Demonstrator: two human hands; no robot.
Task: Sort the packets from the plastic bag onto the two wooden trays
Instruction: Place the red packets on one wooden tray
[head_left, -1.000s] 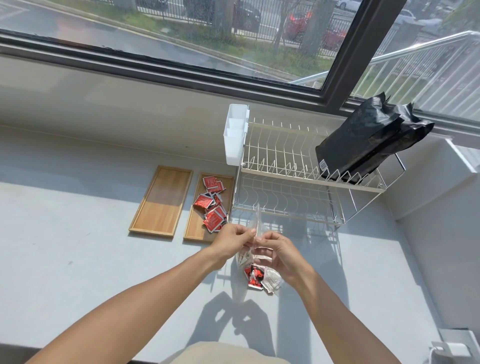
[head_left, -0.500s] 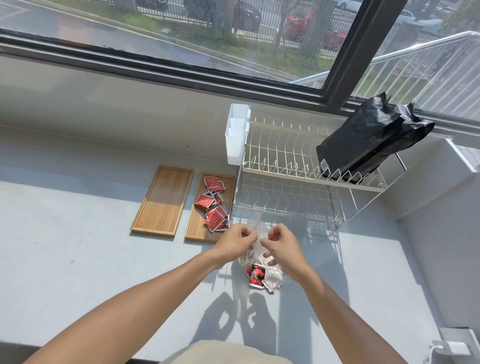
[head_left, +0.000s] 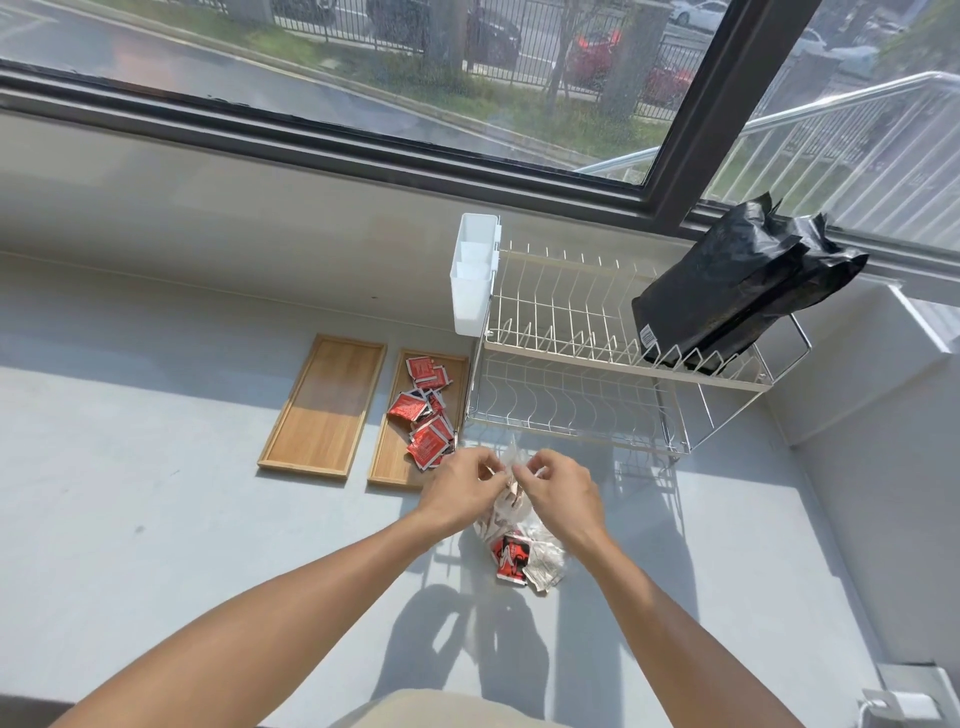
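Pinching the top of the clear plastic bag (head_left: 519, 525), left hand (head_left: 460, 491) & right hand (head_left: 558, 493) meet fingertip to fingertip over it. Red and pale packets (head_left: 511, 558) hang inside, just below the grip. Left of the grip: wooden tray w/ red packets (head_left: 423, 415) on it (head_left: 387, 460), then a bare tray (head_left: 324, 405). Wire dish rack (head_left: 597, 364) beyond.

Red pkts (head_left: 422, 410), tan wood trays (head_left: 322, 405), blk bag (head_left: 727, 291).
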